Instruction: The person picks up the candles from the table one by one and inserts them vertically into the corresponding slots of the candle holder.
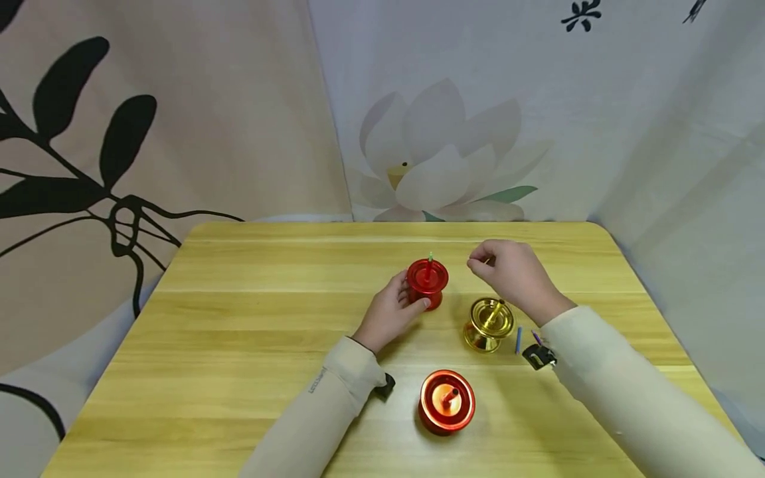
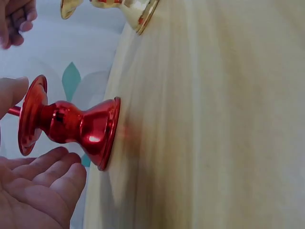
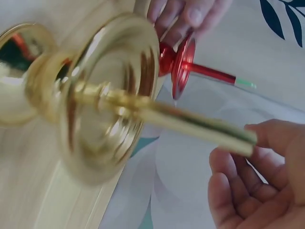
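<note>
Loosely cupped flared red metal candleholder [image 2: 64, 121] betw. L fingers [image 2: 69, 183], prob. for steadiness; held nothing visible w/ relaxed R fingers [image 3: 221, 191].

Soft, even light fills the head view, and the table [image 1: 287, 305] looks bright yellow. A faint shadow lies along the left edge of the right sleeve [image 1: 633, 392]. Small glints shine on the gold holder [image 1: 489, 324]. Both wrist views are paler and greyer. In the left one, the wood grain is smeared, and the red holder [image 2: 69, 121] carries white glare. In the right one, the gold holder looms near the lens, blurred.
</note>
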`<action>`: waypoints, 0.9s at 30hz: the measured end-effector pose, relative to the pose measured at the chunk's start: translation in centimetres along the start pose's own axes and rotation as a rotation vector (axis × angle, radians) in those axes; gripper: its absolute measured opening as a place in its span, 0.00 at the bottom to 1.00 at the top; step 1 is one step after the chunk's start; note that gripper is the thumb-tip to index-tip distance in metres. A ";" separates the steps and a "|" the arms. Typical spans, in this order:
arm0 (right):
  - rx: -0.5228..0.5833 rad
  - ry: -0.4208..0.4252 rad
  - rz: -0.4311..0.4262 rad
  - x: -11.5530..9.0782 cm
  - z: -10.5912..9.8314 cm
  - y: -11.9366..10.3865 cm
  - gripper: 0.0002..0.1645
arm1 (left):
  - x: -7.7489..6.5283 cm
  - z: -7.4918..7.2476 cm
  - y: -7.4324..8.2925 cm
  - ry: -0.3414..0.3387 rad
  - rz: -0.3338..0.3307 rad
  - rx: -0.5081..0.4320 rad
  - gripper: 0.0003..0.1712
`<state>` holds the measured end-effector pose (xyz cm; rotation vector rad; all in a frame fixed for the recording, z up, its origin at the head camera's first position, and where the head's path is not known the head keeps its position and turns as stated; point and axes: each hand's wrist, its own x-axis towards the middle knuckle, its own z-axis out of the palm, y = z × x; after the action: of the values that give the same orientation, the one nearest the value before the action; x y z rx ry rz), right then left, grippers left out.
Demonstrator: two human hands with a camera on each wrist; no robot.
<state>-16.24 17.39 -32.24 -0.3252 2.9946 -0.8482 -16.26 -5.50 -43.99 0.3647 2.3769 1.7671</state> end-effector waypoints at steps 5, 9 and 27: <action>0.002 0.006 0.024 -1.0 -1.2 1.7 0.10 | -0.4 -0.2 -0.2 -0.011 -0.020 0.037 0.35; -0.012 0.000 0.036 -1.7 -1.4 3.0 0.10 | -0.6 -0.2 -0.5 -0.021 -0.035 0.027 0.29; -0.033 -0.050 0.063 -4.3 -0.8 5.8 0.09 | -1.7 0.9 -0.3 -0.127 0.016 -0.053 0.22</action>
<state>-13.26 23.51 -34.78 -0.2476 2.9586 -0.7737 -14.46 -5.19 -44.58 0.4749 2.2422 1.7542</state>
